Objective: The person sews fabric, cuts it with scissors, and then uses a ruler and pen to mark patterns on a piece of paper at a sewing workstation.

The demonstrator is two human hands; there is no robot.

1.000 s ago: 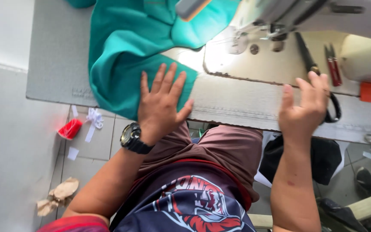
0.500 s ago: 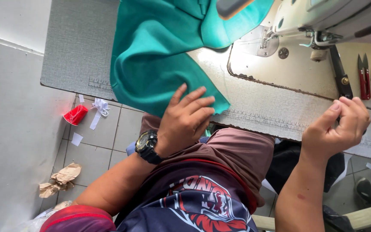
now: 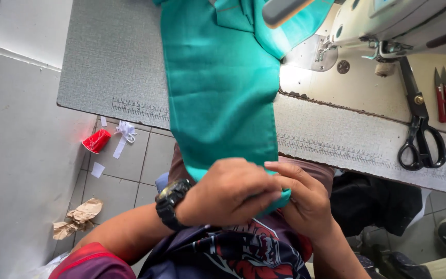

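Two bare hands grip near end of long teal woven fabric strip [image 3: 220,88], just off front edge of grey sewing table [image 3: 109,67]. Left hand [image 3: 228,194], black wristwatch [image 3: 170,201] on wrist, closed over cloth; right hand [image 3: 305,199] pinches same end beside it. Strip runs up across table toward white sewing machine [image 3: 398,23]. Black-handled scissors [image 3: 419,129] lie on table, right of strip.

Teal cloth [image 3: 220,88]: matt woven fabric, fine rough weave. Bench [image 3: 109,67]: grey, matt, grainy laminate. At 2 o'clock, sewing machine [image 3: 403,23]: smooth cream enamel, glossy metal parts. At 3 o'clock, scissors [image 3: 418,124]: dark metal, black glossy handles. At 9 o'clock, red cup [image 3: 97,141]: shiny plastic. Floor [image 3: 130,165]: smooth tiles, with crumpled brown paper [image 3: 78,216].
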